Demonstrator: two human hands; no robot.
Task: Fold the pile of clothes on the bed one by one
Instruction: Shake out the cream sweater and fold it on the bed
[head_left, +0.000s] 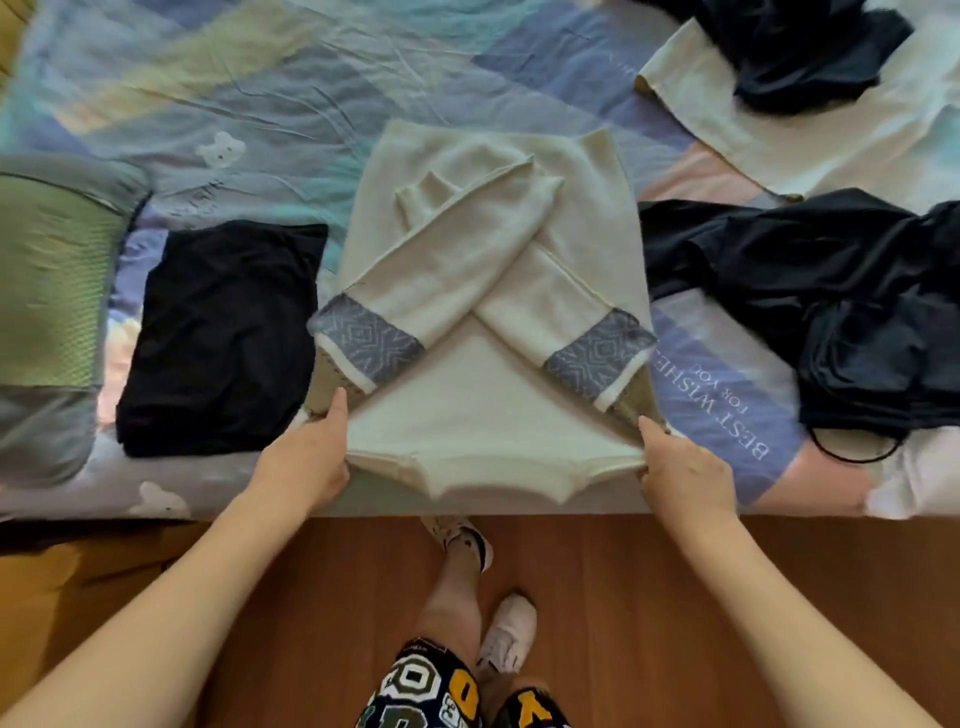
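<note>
A cream sweater (488, 291) lies mid-frame on the bed (249, 93), its long axis running top to bottom of the frame, sleeves crossed. The left hand (311, 457) and right hand (680, 467) grip its nearest corners. Below is wooden floor (623, 597).

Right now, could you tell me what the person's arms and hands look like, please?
Both arms are bare up to the frame's edge, with no sleeves showing. The left hand and right hand wear no gloves, and no rings, watch or bracelets are visible.
</note>
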